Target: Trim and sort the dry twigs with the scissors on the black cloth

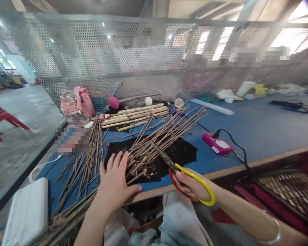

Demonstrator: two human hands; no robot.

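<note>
My right hand [188, 184] grips a pair of scissors [166, 159] with one yellow and one red handle loop. Their blades look closed and point up and left over a bundle of thin dry twigs [166, 136]. My left hand [115, 179] is spread palm down, fingers apart, beside the cut ends of that bundle. The twigs lie on a black cloth [186, 150] littered with small broken bits. To the left of my left hand lies a second pile of twigs [84, 167].
Thicker pale sticks [136, 116] lie at the back, before a perforated metal screen [143, 61]. A pink power strip [218, 143] with a black cord sits right. A white power bank [28, 212] is front left, and pink bottles [74, 109] stand back left.
</note>
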